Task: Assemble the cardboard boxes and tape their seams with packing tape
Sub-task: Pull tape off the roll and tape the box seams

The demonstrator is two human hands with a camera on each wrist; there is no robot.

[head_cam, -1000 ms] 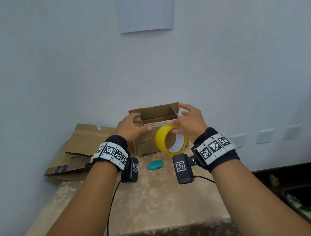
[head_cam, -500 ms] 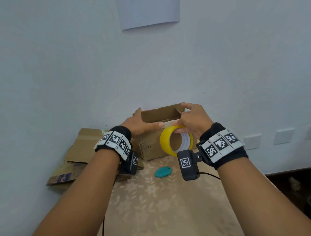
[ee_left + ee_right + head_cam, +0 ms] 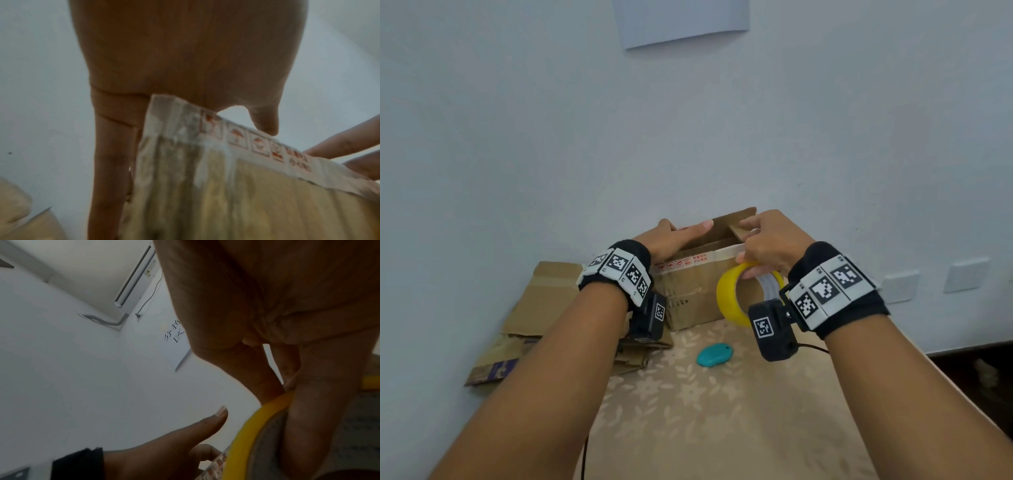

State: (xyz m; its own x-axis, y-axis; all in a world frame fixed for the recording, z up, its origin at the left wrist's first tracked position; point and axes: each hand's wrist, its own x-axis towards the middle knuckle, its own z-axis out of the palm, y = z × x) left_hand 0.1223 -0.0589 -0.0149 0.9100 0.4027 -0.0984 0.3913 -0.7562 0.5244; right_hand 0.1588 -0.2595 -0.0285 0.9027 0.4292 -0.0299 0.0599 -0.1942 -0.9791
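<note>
The yellow tape roll (image 3: 743, 294) is gripped by the right hand (image 3: 770, 245), fingers curled through its hole. The box (image 3: 698, 291) on the table (image 3: 722, 411) is pressed by the left hand (image 3: 671, 240), fingers straight. The strip should be kept tight and rubbed down flat.

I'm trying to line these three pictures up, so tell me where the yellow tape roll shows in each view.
Head: the yellow tape roll hangs right of centre from the right hand, in front of the cardboard box.
Left wrist: not in view.
Right wrist: its yellow rim curves up the lower right.
Shared landmark: the red-printed tape strip on the box edge, also seen at and.
</note>
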